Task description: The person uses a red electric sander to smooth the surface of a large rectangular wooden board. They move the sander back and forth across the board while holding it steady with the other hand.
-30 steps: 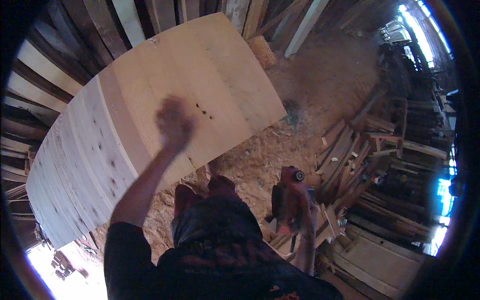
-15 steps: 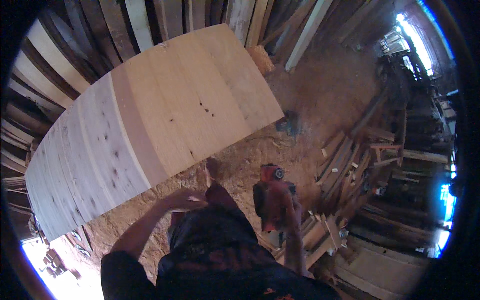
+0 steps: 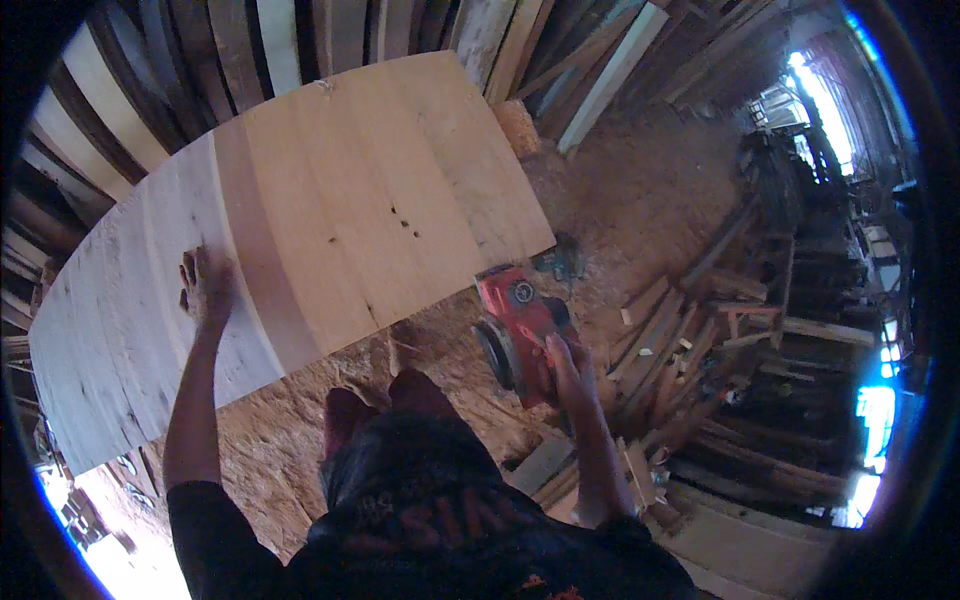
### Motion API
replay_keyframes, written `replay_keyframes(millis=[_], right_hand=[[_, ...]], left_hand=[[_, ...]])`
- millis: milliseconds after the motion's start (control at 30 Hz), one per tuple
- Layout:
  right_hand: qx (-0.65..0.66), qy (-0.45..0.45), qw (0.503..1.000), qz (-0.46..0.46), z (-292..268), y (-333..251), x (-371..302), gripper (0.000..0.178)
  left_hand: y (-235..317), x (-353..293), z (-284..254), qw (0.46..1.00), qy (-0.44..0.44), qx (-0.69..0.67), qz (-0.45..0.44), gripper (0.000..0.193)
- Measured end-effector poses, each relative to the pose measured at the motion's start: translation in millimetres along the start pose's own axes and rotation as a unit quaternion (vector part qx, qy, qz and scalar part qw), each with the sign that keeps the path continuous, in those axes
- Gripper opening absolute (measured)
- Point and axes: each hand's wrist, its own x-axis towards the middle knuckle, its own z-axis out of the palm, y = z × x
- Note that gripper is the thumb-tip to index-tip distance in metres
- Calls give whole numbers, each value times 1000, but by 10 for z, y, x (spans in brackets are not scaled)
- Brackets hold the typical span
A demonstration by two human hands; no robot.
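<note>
A large wooden panel (image 3: pixel 370 190), glued up from pale, grey and reddish-brown boards, slants across the view in front of me. On its greyish part rests my left hand (image 3: pixel 207 287), fingers spread over the surface. My right hand (image 3: pixel 570 368) is wrapped round the handle of a red and black electric hand planer (image 3: pixel 520 325). The planer hangs at the panel's near right edge, its front close to that edge; whether they touch, I cannot tell. A few dark knot holes mark the pale boards.
Long planks (image 3: pixel 275 50) stand in a row behind the panel. Scrap wood (image 3: pixel 660 330) lies piled on the right, over a floor (image 3: pixel 650 200) covered in sawdust. A dark greenish object (image 3: pixel 565 258) sits by the panel's right corner.
My left hand has moved from in front of my body out onto the panel, and its fingers have spread. My right hand has brought the planer up and left, toward the panel's edge.
</note>
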Motion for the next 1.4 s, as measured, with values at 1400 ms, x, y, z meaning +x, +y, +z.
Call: replay_keyframes(millis=[1400], right_hand=[[-17, -73, 997, 18, 1944, -834, 255, 41]], left_hand=[[-377, 24, -290, 996, 68, 55, 17, 78]])
